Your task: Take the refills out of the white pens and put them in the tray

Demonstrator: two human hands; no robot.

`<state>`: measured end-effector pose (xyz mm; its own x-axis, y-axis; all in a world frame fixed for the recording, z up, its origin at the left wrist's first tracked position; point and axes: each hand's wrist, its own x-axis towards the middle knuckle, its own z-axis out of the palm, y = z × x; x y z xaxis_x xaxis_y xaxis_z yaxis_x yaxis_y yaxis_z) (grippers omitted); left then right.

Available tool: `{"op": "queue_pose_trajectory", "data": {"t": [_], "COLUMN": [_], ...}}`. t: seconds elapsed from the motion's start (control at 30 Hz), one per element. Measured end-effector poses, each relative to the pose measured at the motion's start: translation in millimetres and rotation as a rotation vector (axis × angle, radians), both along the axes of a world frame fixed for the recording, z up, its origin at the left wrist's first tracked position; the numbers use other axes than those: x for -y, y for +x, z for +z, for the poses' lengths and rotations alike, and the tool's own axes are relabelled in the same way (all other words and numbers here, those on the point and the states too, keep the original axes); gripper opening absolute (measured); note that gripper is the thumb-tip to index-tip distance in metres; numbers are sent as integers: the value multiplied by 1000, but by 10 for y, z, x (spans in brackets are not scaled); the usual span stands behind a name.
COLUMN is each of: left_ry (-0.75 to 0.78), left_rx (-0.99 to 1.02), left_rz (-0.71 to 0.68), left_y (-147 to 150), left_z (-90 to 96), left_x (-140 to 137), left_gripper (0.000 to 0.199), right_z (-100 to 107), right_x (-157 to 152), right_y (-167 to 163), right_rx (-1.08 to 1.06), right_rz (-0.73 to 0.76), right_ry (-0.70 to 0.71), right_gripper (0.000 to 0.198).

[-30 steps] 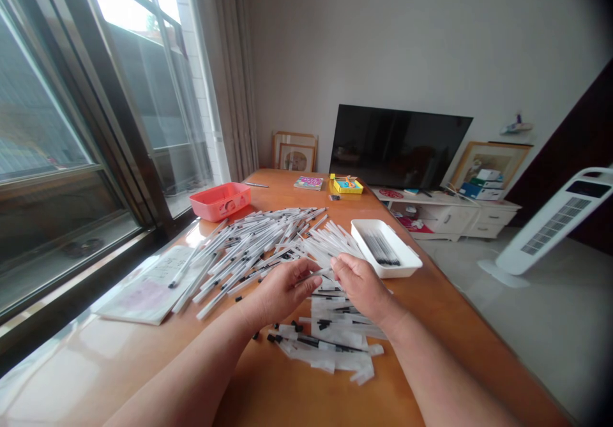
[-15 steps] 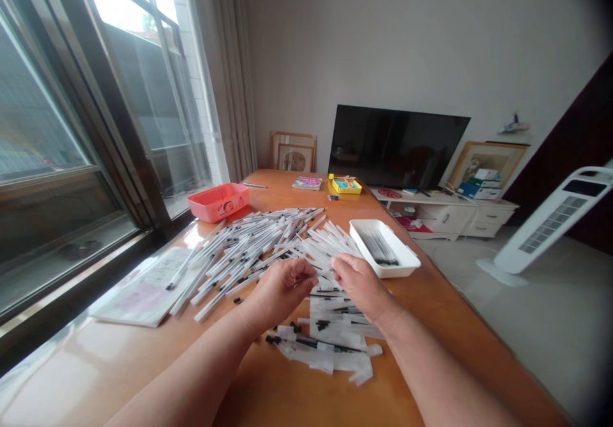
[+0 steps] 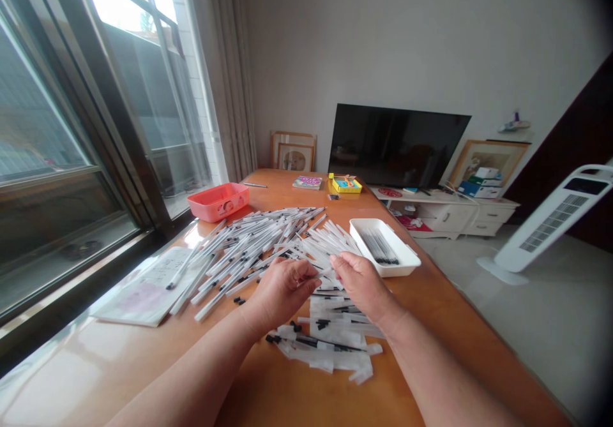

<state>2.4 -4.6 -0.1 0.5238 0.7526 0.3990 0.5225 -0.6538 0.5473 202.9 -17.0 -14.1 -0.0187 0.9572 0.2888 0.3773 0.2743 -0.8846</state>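
My left hand [image 3: 290, 286] is closed in a pinch above the middle of the table, its fingertips close to those of my right hand [image 3: 363, 281]. The right thumb and forefinger are also pinched together. Between the two hands there seems to be a thin pen part, mostly covered by the fingers. Just beyond them lies a large pile of pale pen barrels [image 3: 258, 248], many with black ends. Under and in front of the hands are translucent plastic sleeves [image 3: 330, 357], mixed with dark thin pen refills [image 3: 330, 345] and small black caps [image 3: 295, 327].
A white box [image 3: 405, 263] holding several slim pens or refills stands right of the pile. Back left is a red plastic basket [image 3: 204, 209]. A notebook [image 3: 138, 306] lies at left. Farther back are a booklet [image 3: 307, 183] and a yellow box [image 3: 353, 191].
My left hand has shifted slightly right, toward the right fingertips. The right hand has barely moved, and both stay pinched.
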Motion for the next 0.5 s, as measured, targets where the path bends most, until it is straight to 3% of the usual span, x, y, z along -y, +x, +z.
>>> {"op": "queue_pose_trajectory", "data": {"t": [0.1,0.3,0.5], "left_ry": [-25,-82,-163], "left_rx": [27,153,444], "left_rz": [2,-7,240], "left_y": [-2,-14,-164], "left_z": [-4,-48,-98], "left_x": [-8,-34,-203], "left_gripper": [22,23,34], "right_z": [30,69,33], "right_x": [38,88,-11], "right_y": [-25,-80,66], "right_rx": [-21,-113,-255], "right_rz": [7,157,-60], "right_ry": [-29,-97,-38], "right_gripper": [45,39,40]}}
